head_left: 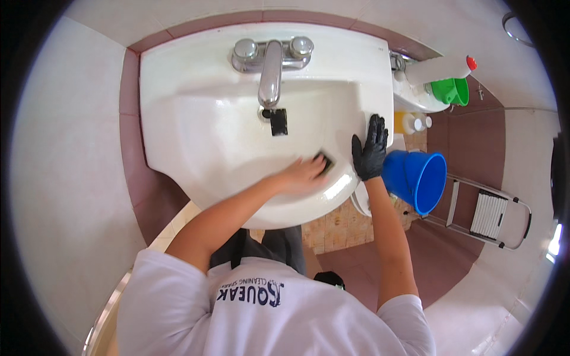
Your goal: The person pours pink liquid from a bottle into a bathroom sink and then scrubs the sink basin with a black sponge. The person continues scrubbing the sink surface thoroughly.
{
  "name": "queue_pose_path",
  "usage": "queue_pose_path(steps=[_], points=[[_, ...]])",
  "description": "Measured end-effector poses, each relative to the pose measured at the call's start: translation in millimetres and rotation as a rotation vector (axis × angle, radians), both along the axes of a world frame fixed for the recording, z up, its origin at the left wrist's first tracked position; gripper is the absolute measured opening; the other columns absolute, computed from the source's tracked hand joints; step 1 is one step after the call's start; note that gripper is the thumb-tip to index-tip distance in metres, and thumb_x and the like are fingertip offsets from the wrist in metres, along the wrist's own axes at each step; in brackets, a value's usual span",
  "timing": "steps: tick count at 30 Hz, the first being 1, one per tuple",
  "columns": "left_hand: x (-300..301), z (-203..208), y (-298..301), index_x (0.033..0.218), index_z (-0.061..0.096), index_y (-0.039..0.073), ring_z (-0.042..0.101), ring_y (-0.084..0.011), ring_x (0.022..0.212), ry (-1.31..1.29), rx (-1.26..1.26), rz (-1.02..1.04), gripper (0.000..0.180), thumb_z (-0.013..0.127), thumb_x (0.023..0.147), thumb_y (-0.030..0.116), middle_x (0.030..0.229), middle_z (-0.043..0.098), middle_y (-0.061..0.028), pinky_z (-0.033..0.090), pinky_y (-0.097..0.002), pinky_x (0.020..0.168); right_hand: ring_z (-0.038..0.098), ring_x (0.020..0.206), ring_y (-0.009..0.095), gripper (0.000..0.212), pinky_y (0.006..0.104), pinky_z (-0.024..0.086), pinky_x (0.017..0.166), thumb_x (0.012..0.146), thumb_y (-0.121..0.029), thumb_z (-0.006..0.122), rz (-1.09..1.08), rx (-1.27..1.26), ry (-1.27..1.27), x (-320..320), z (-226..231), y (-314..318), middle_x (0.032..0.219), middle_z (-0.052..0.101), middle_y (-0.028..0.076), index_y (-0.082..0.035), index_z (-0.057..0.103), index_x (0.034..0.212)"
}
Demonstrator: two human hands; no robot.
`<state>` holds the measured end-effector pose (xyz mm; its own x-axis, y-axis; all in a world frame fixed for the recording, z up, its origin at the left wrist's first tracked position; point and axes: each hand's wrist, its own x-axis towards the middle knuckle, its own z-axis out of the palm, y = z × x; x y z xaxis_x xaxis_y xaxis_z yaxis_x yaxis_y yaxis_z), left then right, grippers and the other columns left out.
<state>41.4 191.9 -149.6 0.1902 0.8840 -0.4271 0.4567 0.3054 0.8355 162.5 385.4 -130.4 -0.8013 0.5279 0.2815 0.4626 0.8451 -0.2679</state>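
Your left hand (pixel 306 174) lies inside the sink (pixel 196 142), near its front right wall, pressing on a sponge (pixel 325 162). Your right hand (pixel 369 152) rests on the sink's right rim, just beside that sponge. The faucet (pixel 271 66) stands behind both hands, over the drain. A bucket (pixel 417 178) sits right of your right hand; a step stool (pixel 491 215) lies farther right.
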Motion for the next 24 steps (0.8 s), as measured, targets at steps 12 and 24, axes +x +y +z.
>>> queue_pose_path(steps=[12,24], points=[[-8.1,-28.9,97.8,0.146,0.016,-0.001,0.01,-0.0334,0.142,-0.05,0.26,0.48,0.069,0.032,0.097,0.045,0.153,0.009,-0.0194,0.008,-0.0477,0.114,0.028,0.134,0.042,0.063,0.0505,0.019,0.109,0.087,-0.015,0.052,0.014,-0.019,0.157,2.8,-6.3,-0.5,0.144,0.03,0.026,0.003,0.027,0.142],[-6.2,-19.7,108.2,0.147,0.015,0.003,0.006,-0.0254,0.143,-0.166,0.226,0.542,0.069,0.03,0.097,0.048,0.155,0.006,-0.0146,0.001,-0.0464,0.114,0.02,0.138,0.041,0.063,0.0513,0.012,0.111,0.09,-0.02,0.047,0.05,-0.1,0.166,10.2,-4.6,-4.1,0.147,0.025,0.025,0.003,0.022,0.143]])
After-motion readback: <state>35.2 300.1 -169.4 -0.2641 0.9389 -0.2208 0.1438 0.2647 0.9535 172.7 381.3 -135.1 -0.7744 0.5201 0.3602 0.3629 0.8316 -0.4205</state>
